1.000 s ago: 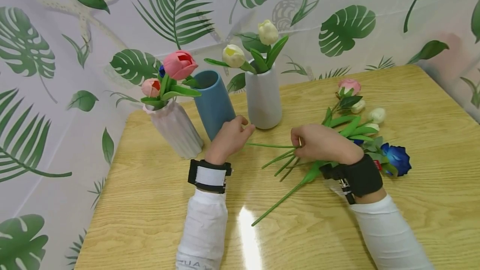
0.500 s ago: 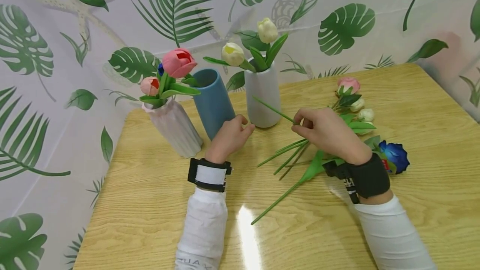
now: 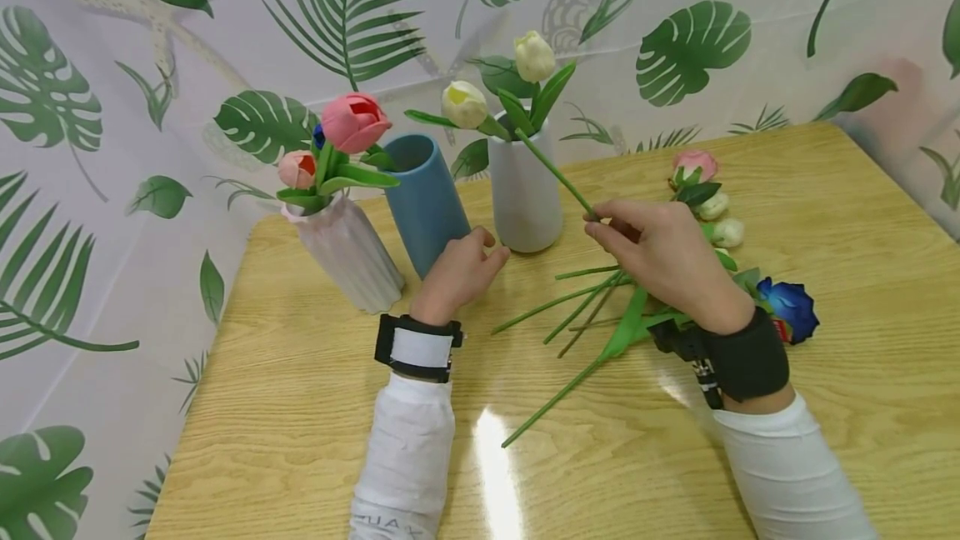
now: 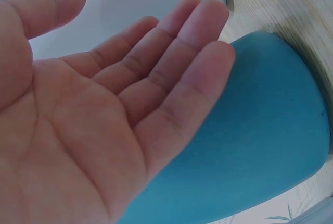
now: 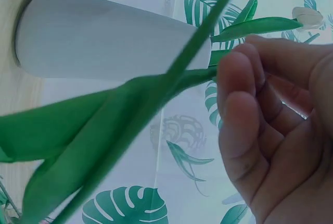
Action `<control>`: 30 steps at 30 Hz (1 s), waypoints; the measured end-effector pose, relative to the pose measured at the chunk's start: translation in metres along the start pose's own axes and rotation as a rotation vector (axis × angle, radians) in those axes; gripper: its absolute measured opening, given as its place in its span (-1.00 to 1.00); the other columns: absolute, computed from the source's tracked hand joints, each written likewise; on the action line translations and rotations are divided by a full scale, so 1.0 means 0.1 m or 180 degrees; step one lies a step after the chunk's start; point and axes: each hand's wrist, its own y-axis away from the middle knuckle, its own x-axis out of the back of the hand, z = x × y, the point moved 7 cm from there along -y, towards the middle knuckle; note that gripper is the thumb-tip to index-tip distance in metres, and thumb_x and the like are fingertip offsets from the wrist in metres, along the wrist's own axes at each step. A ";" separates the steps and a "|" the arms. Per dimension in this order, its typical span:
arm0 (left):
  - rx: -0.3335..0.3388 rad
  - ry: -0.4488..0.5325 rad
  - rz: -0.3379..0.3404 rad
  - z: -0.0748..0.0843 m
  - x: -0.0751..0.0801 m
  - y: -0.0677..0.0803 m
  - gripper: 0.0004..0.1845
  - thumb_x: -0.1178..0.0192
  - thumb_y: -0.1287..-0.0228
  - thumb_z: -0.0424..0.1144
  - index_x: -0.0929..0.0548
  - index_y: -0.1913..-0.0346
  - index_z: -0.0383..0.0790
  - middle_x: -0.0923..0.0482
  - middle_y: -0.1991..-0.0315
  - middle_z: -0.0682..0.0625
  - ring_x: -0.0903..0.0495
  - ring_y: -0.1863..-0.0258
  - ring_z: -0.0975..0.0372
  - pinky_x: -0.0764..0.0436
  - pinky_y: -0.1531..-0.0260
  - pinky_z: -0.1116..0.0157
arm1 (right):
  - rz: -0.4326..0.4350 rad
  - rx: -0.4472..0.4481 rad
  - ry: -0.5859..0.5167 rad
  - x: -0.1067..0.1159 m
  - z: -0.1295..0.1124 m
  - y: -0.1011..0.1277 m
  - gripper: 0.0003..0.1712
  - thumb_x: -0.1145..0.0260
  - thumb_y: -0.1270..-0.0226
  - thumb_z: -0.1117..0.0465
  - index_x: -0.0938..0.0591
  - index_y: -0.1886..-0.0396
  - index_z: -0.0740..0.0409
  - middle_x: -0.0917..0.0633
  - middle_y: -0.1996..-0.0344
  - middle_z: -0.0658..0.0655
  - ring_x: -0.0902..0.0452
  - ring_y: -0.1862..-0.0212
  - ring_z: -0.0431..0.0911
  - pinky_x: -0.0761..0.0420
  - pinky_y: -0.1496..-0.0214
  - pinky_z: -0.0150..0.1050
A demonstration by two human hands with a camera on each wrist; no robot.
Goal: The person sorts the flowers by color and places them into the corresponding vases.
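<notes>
1. We find the right hand point(image 3: 660, 261) pinching a green stem point(image 3: 558, 173) between thumb and fingertips; the stem slants up toward 11 o'clock, its free end at the mouth of the white vase point(image 3: 525, 194), which we judge suits feeding it in end first
2. We find the left hand point(image 3: 459, 269) relaxed and holding nothing, fingers straight, lying just beside the blue vase point(image 3: 426, 202) at its 5 o'clock side, placed as if to steady it
3. Loose flowers point(image 3: 720, 227) lie on the table point(image 3: 300, 407) under and at 3 o'clock of the right hand, stems fanned toward 8 o'clock
4. The white vase already holds two cream tulips point(image 3: 465, 102) whose leaves crowd the opening; a ribbed vase point(image 3: 348, 252) with pink tulips stands at 9 o'clock of the blue one
</notes>
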 end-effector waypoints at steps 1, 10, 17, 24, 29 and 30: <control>-0.0003 -0.0002 -0.0005 0.00 0.00 0.00 -0.54 0.04 -0.57 -0.03 -0.45 -0.27 -0.31 -0.62 0.20 -0.12 -0.55 0.34 0.13 -0.45 0.38 0.26 | 0.0026 0.0021 -0.0014 0.01 -0.01 0.00 -0.87 -0.36 -0.34 0.36 -0.76 0.16 0.19 -0.70 0.52 0.04 -0.32 0.60 -0.24 -0.28 0.50 -0.39; -0.0019 -0.0023 -0.0059 0.01 0.00 0.01 -0.53 0.06 -0.58 -0.02 -0.44 -0.27 -0.32 -0.60 0.27 -0.11 -0.53 0.38 0.14 -0.43 0.43 0.28 | 0.0037 0.0037 0.0018 0.02 -0.06 0.01 -0.81 -0.32 -0.36 0.36 -0.75 0.08 0.19 -0.60 0.66 -0.02 -0.33 0.66 -0.28 -0.25 0.59 -0.38; -0.0047 -0.0029 -0.0073 0.01 0.00 0.01 -0.54 0.06 -0.58 -0.02 -0.44 -0.27 -0.32 -0.62 0.21 -0.12 -0.56 0.35 0.14 -0.45 0.40 0.27 | -0.0043 -0.0271 -0.0687 0.04 -0.12 0.03 -0.73 -0.23 -0.44 0.38 -0.70 -0.06 0.29 -0.77 0.43 0.18 -0.62 0.58 -0.22 -0.55 0.46 -0.49; -0.0016 -0.0085 -0.0116 0.01 -0.01 0.00 -0.52 0.07 -0.57 -0.02 -0.43 -0.29 -0.31 -0.63 0.15 -0.14 -0.58 0.32 0.13 -0.48 0.37 0.26 | -0.0436 -0.1005 -0.1726 0.01 -0.13 0.06 -0.60 0.01 -0.62 0.23 -0.57 -0.30 0.15 -0.72 0.02 0.30 -0.74 0.31 -0.17 -0.68 0.36 -0.26; -0.0004 -0.0105 -0.0127 0.00 -0.02 -0.01 -0.53 0.07 -0.57 -0.02 -0.43 -0.28 -0.31 -0.63 0.15 -0.14 -0.58 0.31 0.13 -0.49 0.36 0.25 | -0.0599 -0.1237 -0.2323 -0.10 -0.09 0.06 -0.55 0.01 -0.63 0.06 -0.59 -0.26 0.19 -0.75 0.03 0.16 -0.76 0.23 -0.04 -0.70 0.32 -0.19; -0.0015 -0.0107 -0.0125 0.00 -0.02 -0.01 -0.53 0.07 -0.58 -0.02 -0.44 -0.27 -0.31 -0.63 0.16 -0.14 -0.58 0.32 0.13 -0.49 0.36 0.25 | -0.0590 -0.1293 -0.2427 -0.13 -0.08 0.06 -0.55 -0.03 -0.61 0.04 -0.61 -0.22 0.19 -0.76 0.06 0.12 -0.76 0.24 -0.04 -0.71 0.32 -0.19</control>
